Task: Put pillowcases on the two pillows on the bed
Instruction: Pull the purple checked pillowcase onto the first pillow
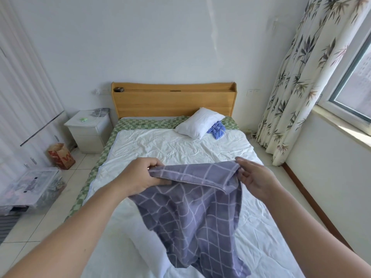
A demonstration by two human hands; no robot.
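I hold a grey-purple checked pillowcase [192, 209] up over the foot half of the bed [180, 145]. My left hand [138, 175] grips its upper left edge. My right hand [255, 177] pinches the upper right corner, with the other fingers spread loosely. The rest of the cloth hangs down toward me. One bare white pillow [198, 122] lies at the head of the bed, right of centre. A crumpled blue cloth [217, 130] lies against its right side. A white bulge [148, 255] shows under the hanging pillowcase, near the bottom; I cannot tell what it is.
A wooden headboard [172, 99] stands at the far end. A white nightstand [90, 130], a paper bag [61, 155] and a clear plastic box [32, 185] stand on the floor to the left. Leaf-print curtains [297, 83] and a window [353, 81] are on the right.
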